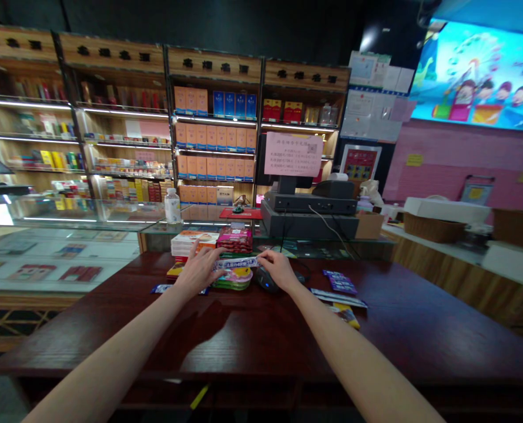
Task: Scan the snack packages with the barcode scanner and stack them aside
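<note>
A long, narrow blue-and-white printed packet point(237, 263) is stretched level between my two hands. My left hand point(198, 269) grips its left end, with the index finger raised. At the other end, my right hand point(278, 268) pinches the packet between thumb and fingers. Just behind and below it are stacked packages, with a green and yellow pack point(232, 283) at the bottom and dark pink packs point(235, 239) on top. White and orange boxes point(194, 242) sit behind my left hand. Under my right hand lies a black computer mouse point(267, 283). Another blue packet point(161, 288) lies partly hidden by my left wrist.
Purple packets point(341, 282), slim packets point(338, 298) and a yellow packet point(348, 315) lie right on the dark wooden table point(244, 346). Behind stand a glass counter point(156, 226), a white bottle point(172, 206) and a cash register point(309, 205). Stocked shelves line the back wall.
</note>
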### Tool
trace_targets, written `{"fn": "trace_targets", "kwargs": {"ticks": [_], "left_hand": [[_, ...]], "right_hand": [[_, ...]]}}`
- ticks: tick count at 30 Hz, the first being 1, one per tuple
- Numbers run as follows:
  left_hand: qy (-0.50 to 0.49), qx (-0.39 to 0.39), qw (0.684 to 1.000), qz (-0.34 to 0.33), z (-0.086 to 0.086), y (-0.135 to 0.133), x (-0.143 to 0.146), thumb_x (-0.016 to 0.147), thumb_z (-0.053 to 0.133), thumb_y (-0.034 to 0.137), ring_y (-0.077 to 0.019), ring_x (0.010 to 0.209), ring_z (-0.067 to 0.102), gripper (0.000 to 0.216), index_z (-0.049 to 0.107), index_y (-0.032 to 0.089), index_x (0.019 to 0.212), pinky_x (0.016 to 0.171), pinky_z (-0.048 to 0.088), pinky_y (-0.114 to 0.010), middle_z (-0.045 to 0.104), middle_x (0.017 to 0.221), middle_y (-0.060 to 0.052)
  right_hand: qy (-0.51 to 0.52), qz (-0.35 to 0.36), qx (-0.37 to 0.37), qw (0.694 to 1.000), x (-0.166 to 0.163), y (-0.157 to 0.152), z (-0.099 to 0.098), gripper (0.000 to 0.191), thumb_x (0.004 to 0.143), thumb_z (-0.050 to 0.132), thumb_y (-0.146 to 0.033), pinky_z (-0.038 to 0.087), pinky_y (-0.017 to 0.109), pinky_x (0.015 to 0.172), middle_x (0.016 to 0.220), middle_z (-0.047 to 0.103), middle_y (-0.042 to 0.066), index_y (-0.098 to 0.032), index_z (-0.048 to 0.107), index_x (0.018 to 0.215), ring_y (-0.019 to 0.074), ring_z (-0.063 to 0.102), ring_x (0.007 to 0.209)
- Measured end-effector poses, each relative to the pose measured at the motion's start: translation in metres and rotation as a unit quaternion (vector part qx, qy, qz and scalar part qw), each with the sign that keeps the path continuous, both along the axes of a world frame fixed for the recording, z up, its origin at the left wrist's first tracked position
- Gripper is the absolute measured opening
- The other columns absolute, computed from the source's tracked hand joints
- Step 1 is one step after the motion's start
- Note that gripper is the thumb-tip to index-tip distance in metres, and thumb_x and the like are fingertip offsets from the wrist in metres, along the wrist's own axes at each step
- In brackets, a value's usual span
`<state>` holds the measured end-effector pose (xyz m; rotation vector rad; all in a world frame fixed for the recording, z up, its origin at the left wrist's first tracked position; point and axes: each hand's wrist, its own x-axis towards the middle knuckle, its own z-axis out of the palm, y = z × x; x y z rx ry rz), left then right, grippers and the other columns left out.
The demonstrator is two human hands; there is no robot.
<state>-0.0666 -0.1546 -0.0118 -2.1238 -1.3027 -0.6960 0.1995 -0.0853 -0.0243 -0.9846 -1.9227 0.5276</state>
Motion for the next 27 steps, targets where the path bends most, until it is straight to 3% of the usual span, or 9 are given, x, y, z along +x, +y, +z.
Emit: {"fn": "trace_targets", "kwargs": {"ticks": [5,10,16,22,27], "left_hand": [[0.02,0.014,1.0,0.019,0.001,-0.003,-0.007,0.092,0.056,0.04,-0.0242,0.108,0.062,0.032,0.059,0.025,0.121,0.121,0.013,-0.056,0.072,0.105,-0.005],[0.021,0.028,0.999,0.021,0.002,-0.005,-0.02,0.093,0.056,0.04,-0.0238,0.107,0.063,0.023,0.064,0.026,0.109,0.122,0.01,-0.057,0.072,0.105,-0.004],[0.014,0.027,0.999,0.031,-0.001,-0.012,-0.049,0.093,0.055,0.038,-0.024,0.109,0.063,0.022,0.065,0.028,0.11,0.121,0.008,-0.059,0.073,0.105,-0.004],[-0.001,-0.019,0.999,0.042,-0.016,-0.027,-0.088,0.094,0.053,0.038,-0.0231,0.112,0.062,0.022,0.066,0.03,0.109,0.121,0.004,-0.06,0.073,0.106,-0.003],[-0.014,-0.069,0.995,0.064,-0.027,-0.04,-0.113,0.093,0.054,0.039,-0.0239,0.115,0.06,0.025,0.067,0.03,0.112,0.12,0.003,-0.061,0.071,0.113,-0.004]], "right_hand": [[0.02,0.02,-0.034,0.999,-0.007,0.002,-0.003,0.021,0.082,0.06,-0.036,0.047,0.029,0.065,0.074,0.071,0.001,-0.02,0.072,0.09,0.0175,0.061,0.064],[0.039,0.046,-0.044,0.997,-0.02,0.0,-0.002,0.033,0.08,0.064,-0.034,0.047,0.029,0.066,0.071,0.066,-0.001,-0.02,0.068,0.11,0.0165,0.059,0.064],[-0.032,0.048,-0.014,0.998,-0.041,-0.012,0.003,0.041,0.073,0.07,-0.022,0.045,0.028,0.067,0.078,0.064,-0.003,-0.025,0.067,0.114,0.0159,0.058,0.067],[-0.185,0.015,0.059,0.981,-0.074,-0.037,0.003,0.028,0.083,0.068,-0.023,0.041,0.032,0.082,0.093,0.071,0.0,-0.027,0.067,0.111,0.0195,0.063,0.087],[-0.254,-0.008,0.15,0.956,-0.101,-0.051,-0.005,0.025,0.087,0.066,-0.026,0.038,0.035,0.089,0.111,0.068,0.005,-0.026,0.069,0.113,0.0221,0.056,0.107]]}}
